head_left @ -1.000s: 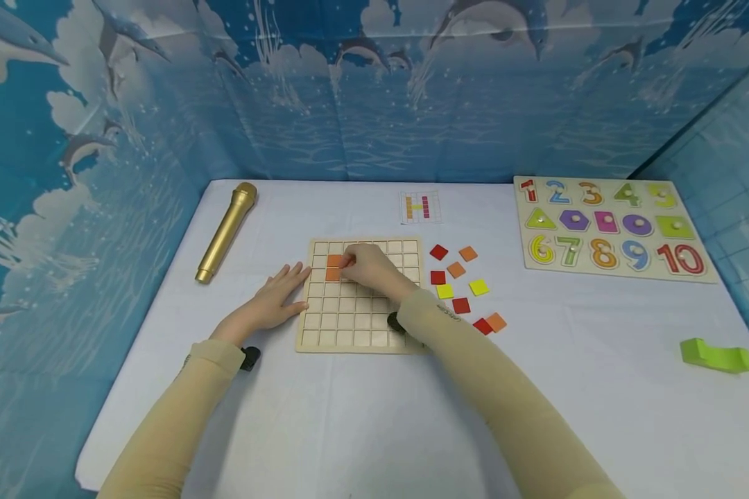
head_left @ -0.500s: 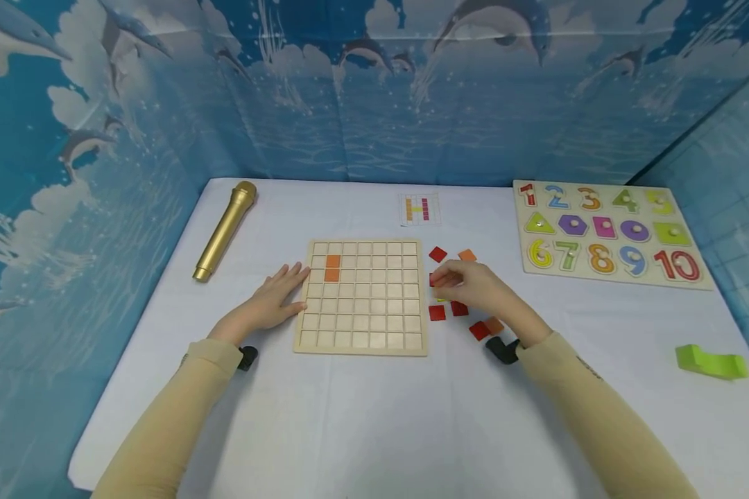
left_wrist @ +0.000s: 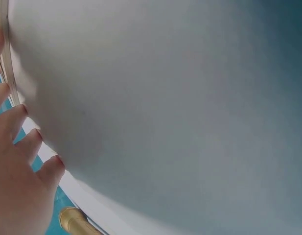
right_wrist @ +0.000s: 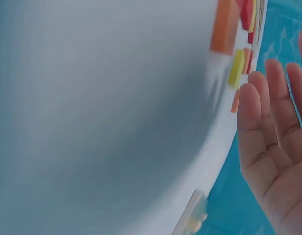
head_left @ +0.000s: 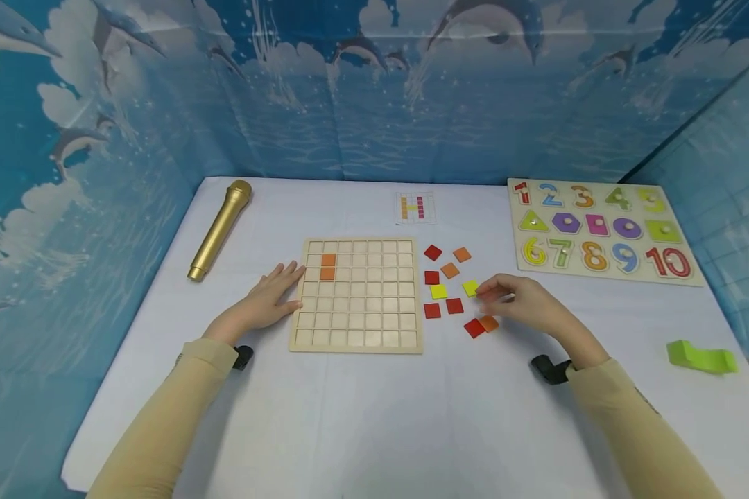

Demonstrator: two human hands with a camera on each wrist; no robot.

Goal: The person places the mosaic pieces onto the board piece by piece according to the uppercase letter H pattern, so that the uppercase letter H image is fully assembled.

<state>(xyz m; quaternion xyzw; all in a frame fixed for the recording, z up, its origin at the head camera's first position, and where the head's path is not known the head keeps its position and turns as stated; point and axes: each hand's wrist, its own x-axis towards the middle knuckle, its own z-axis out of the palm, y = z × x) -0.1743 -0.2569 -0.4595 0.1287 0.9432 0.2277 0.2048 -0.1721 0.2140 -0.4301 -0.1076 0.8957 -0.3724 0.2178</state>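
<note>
My left hand (head_left: 267, 299) lies with fingers spread along the left edge of a wooden grid board (head_left: 356, 350), fingertips and thumb touching its rim. Two orange square tiles (head_left: 328, 266) sit one below the other in the board's upper left cells. To the right of the loose tiles hovers my right hand (head_left: 527, 302), its fingers loosely bent and nothing seen in them. In the right wrist view its fingers (right_wrist: 276, 93) look extended and apart from the tiles. Its fingertips are nearest a yellow tile (head_left: 471, 287). Another yellow tile (head_left: 439, 292) lies closer to the board.
Several red tiles (head_left: 454, 305) and orange tiles (head_left: 450, 270) lie loose right of the board. Behind it is a small pattern card (head_left: 415, 208). A gold microphone (head_left: 220, 230) lies far left, a number puzzle (head_left: 605, 232) back right, a green block (head_left: 702, 357) far right.
My right hand has gone from beside the orange tiles on the board across to the loose tiles, then farther right, uncovering several of them. The left hand has stayed in place.
</note>
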